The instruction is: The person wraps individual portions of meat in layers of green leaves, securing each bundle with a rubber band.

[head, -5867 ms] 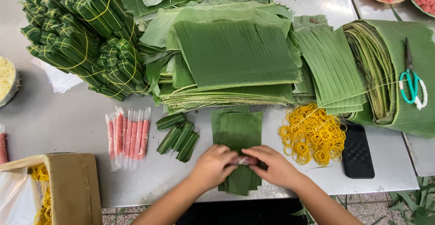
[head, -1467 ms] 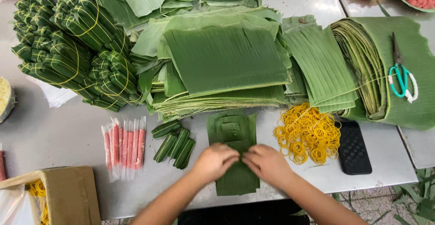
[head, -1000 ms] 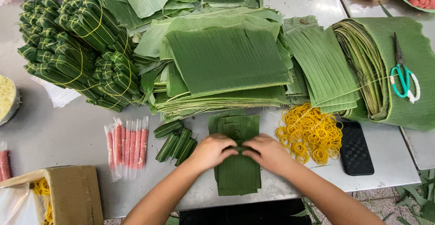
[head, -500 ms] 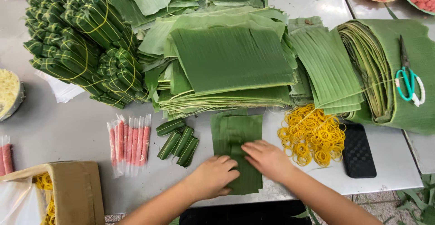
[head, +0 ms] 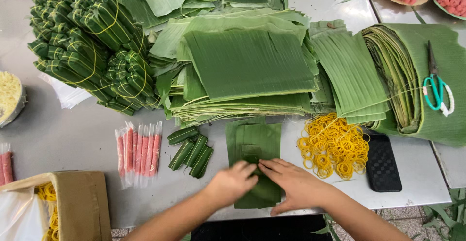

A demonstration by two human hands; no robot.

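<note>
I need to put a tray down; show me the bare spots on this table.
Bare steel table lies left of the pink sausage sticks, below the tied leaf bundles. A smaller patch lies behind the scissors. Around both hands, the centre is crowded with cut banana leaves and rubber bands.

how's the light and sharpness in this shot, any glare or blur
Head view: even, soft overhead light, with faint shadows under the hands, left and right. Mild sheen on the grey table and the leaf stack, nothing blown out. Mostly sharp; the fingertips on the folded leaf look slightly soft, and the table edges bow a little.
</note>
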